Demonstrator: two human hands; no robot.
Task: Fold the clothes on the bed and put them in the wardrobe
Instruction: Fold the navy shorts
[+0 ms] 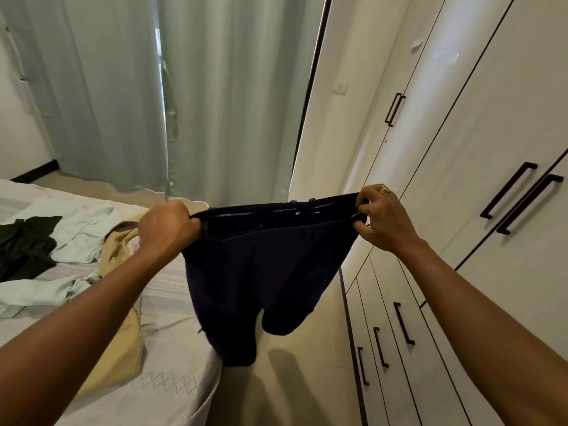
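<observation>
Navy shorts (pixel 264 272) are held stretched by the waistband, gripped by the left hand (pixel 167 227) and right hand (pixel 382 218), beside the bed (pixel 172 348), so the legs hang straight for folding.

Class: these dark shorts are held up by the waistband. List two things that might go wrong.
The navy shorts hang beyond the bed, over the floor; if the left hand or right hand slips, they may land there. The wardrobe doors are shut, with both hands occupied.
</observation>
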